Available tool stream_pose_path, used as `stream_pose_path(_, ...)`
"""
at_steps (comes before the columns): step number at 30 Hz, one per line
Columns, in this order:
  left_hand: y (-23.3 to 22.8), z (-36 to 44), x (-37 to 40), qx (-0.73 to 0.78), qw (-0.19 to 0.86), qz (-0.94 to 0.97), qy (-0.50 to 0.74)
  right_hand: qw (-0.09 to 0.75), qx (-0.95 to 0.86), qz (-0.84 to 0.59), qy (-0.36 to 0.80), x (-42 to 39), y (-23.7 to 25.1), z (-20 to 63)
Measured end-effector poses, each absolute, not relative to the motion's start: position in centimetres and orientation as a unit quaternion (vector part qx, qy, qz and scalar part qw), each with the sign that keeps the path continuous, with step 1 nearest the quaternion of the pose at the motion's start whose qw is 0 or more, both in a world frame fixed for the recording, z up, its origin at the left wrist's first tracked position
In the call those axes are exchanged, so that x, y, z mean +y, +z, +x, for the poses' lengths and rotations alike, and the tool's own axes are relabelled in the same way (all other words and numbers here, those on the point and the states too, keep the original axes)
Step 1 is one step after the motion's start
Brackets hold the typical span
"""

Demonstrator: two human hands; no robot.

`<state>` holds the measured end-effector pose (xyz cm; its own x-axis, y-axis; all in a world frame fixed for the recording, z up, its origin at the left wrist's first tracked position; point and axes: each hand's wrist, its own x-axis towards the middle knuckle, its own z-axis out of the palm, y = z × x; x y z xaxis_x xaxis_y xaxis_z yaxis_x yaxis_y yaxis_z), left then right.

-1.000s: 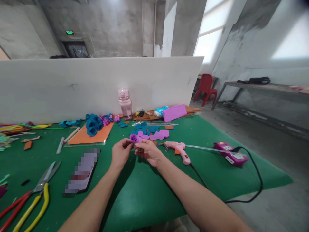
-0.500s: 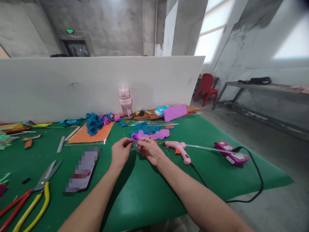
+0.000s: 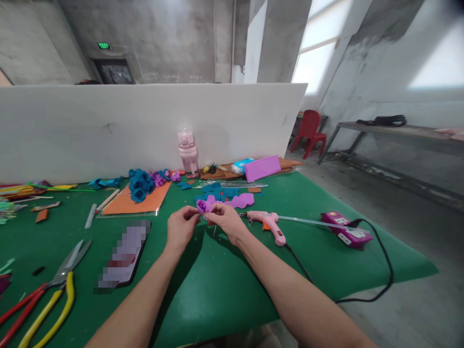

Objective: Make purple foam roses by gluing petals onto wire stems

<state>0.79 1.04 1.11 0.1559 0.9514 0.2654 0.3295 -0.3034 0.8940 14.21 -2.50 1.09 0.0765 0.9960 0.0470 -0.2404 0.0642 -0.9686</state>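
Both hands meet over the middle of the green table (image 3: 224, 290). My left hand (image 3: 180, 227) and my right hand (image 3: 225, 221) pinch a small purple rolled flower (image 3: 202, 206) between their fingertips, a little above the table. Just behind the flower lie loose purple petal strips (image 3: 242, 200) and teal cut pieces (image 3: 219, 191). A pink glue gun (image 3: 267, 224) lies on the table right of my right hand, nozzle pointing left.
A phone (image 3: 125, 253) lies left of my left arm. Scissors (image 3: 67, 265) and yellow pliers (image 3: 50, 314) sit at the front left. Teal and purple flowers (image 3: 142, 183) rest on an orange sheet. A pink bottle (image 3: 187, 152) stands by the white board; a purple power strip (image 3: 346, 231) lies right.
My right hand has shifted slightly up and away, with its fingers moving over the purple flower. My left hand keeps its hold almost unchanged.
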Motion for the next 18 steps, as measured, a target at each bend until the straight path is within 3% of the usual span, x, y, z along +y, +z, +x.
stream_pose_path(7, 0.0, 0.5, 1.8, 0.448, 0.367, 0.677, 0.454, 0.602, -0.344, -0.362, 0.624, -2.6, 2.0, 15.0)
stream_pose_path(18, -0.3, 0.4, 2.0, 0.434, 0.352, 0.699, 0.447, 0.619, -0.324, -0.355, 0.621, -2.5, 2.0, 15.4)
